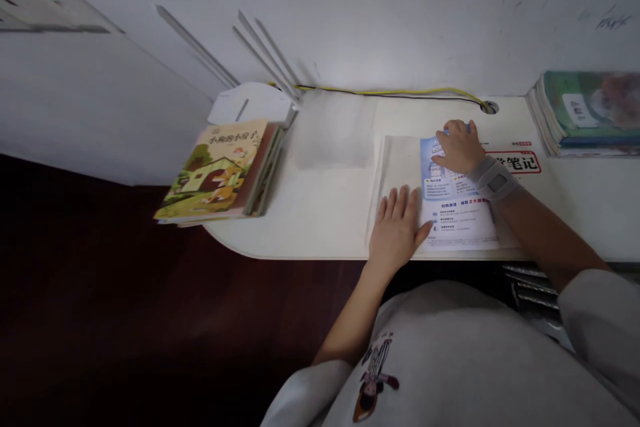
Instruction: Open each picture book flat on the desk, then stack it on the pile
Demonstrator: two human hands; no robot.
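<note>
While I watch through the head camera, my left hand [397, 223] lies flat and spread, palm down, on the pale blank page of an open booklet [400, 160] at the near edge of the white desk [325, 213]. It holds nothing; the fingers point away from me and the thumb touches the left edge of a blue-and-white leaflet [457, 213]. My right hand [459, 145] rests further back on the leaflet's top end, fingers curled loosely down onto the paper, pressing rather than gripping as far as I can tell; a grey wrist strap [495, 178] sits just behind it. The leaflet lies directly between the two hands, its long axis running from me toward the wall. The right hand is already on it and the left only borders its side. Off to the left, well apart, a stack of picture books [223, 170] overhangs the desk edge. Another book stack [585, 113] sits at the far right, and a yellow cable [390, 92] runs along the wall.
</note>
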